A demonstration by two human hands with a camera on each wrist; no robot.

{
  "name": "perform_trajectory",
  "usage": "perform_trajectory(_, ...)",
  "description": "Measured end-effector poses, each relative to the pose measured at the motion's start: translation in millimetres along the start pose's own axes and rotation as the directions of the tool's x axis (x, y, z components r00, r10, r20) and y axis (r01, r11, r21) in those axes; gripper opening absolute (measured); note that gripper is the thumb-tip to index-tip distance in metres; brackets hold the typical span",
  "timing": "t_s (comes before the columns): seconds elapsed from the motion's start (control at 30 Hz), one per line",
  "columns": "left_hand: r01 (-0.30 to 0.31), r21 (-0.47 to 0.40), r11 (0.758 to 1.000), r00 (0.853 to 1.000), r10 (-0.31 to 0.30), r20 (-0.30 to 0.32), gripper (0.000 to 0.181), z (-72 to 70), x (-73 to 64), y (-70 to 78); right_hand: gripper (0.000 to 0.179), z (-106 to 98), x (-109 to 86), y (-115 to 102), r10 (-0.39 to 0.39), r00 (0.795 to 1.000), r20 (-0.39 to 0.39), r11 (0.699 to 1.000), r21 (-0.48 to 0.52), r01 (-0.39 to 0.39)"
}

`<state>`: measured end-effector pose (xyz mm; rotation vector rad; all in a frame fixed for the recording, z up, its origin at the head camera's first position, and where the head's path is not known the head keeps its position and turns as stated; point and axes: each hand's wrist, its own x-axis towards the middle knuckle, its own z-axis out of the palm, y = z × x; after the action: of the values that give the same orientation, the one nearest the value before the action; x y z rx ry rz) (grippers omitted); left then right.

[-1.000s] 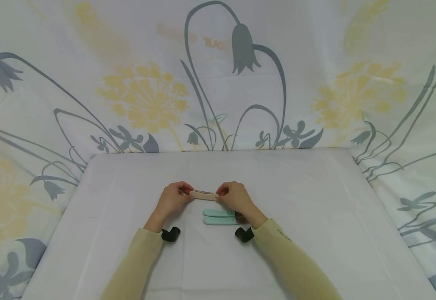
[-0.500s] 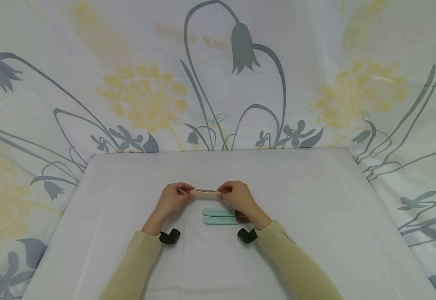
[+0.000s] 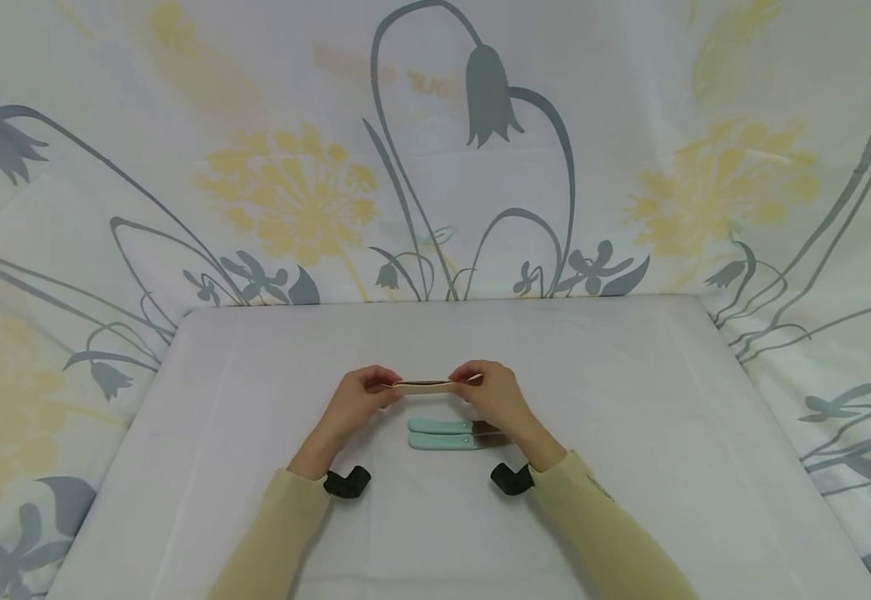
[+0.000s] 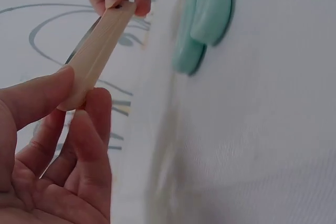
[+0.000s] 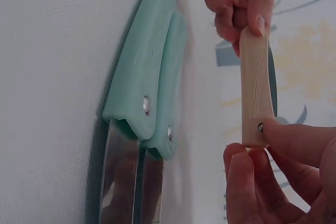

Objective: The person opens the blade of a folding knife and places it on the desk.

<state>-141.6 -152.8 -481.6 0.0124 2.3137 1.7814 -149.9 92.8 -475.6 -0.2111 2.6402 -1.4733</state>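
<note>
Between both hands is a folding knife with a beige handle (image 3: 423, 388), its blade folded in and showing as a thin strip along the handle. My left hand (image 3: 356, 400) pinches the plain end between thumb and fingers. At the other end, beside the rivet (image 5: 260, 127), my right hand (image 3: 501, 400) grips the handle with thumb and fingertips. Both wrist views show the knife held above the white surface. Nearer the body lie two teal-handled folding knives (image 3: 439, 426) (image 5: 142, 56) side by side, their blades out to the right, partly hidden under the right forearm in the head view.
White cloth covers the table (image 3: 615, 358). Behind it hangs a curtain (image 3: 593, 183) printed with grey and yellow flowers. A black wrist mount (image 3: 347, 482) sits by the left cuff and another black mount (image 3: 512, 479) by the right one.
Both hands have moved slightly to the right with the beige knife, which now appears more edge-on. The teal knives stay where they lay, more of their blades now showing.
</note>
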Motion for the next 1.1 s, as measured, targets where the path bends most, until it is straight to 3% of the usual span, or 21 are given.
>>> perform_trajectory(0.17,-0.027,-0.072,0.997,0.999,0.028,0.018,0.024,5.6,-4.3,1.4,0.011,-5.5,-6.6,-0.9,-0.027,0.999,-0.017,0.998,0.048,0.028)
perform_trajectory(0.37,-0.044,-0.088,0.995,0.999,0.046,0.011,0.025,15.3,-9.8,4.3,0.012,-12.9,-17.7,-0.9,-0.065,0.997,-0.042,0.998,0.012,0.066)
perform_trajectory(0.57,-0.048,-0.109,0.993,0.998,0.053,0.042,0.023,24.2,-14.2,5.0,0.013,-23.7,-32.7,1.2,-0.113,0.993,-0.044,0.994,-0.005,0.113)
perform_trajectory(0.87,-0.060,-0.119,0.991,0.996,0.067,0.052,0.021,39.0,-22.8,9.1,0.019,-31.2,-46.7,3.2,-0.164,0.986,-0.041,0.985,0.053,0.166)
perform_trajectory(1.1,-0.078,-0.125,0.989,0.992,0.089,0.086,0.018,50.7,-30.1,14.3,0.021,-26.8,-48.9,0.6,-0.248,0.969,0.003,0.962,0.120,0.245)
